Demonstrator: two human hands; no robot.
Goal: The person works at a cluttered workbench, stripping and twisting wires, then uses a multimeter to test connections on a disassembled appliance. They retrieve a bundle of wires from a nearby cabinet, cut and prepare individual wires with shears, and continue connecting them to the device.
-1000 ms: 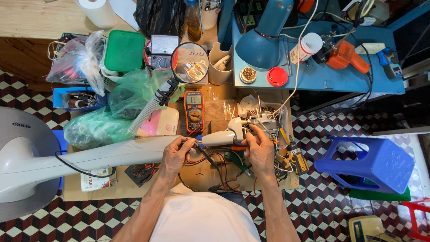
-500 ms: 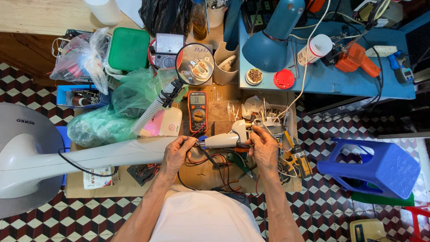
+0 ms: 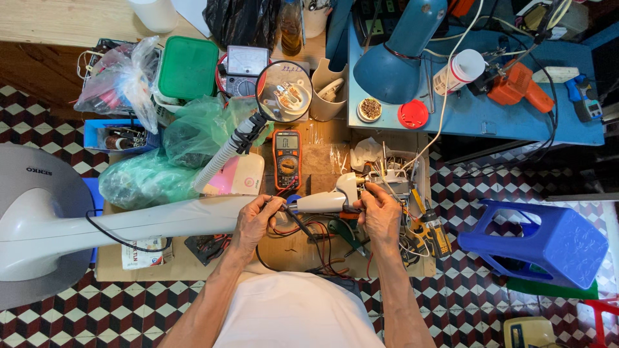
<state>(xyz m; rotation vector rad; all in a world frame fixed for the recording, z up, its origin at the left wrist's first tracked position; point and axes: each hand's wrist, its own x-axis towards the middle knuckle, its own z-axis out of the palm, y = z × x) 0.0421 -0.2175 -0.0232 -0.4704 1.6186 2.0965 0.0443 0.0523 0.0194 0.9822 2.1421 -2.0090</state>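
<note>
Gripping white handheld tool [image 3: 325,201] — right hand [image 3: 380,216] fingers clamped | left hand [image 3: 256,218] fingers pinching probe lead [image 3: 293,219]

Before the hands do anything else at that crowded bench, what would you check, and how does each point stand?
1. Left hand pinches a probe lead: ok.
2. Right hand steadies the white handle-shaped part: ok.
3. Orange multimeter lies face up within reach: ok.
4. Meter display readable from here: cannot tell.
5. Red and black wires lie tangled under the hands: not ok.
6. Magnifier sits over the work: not ok, it is off to the back.
</note>
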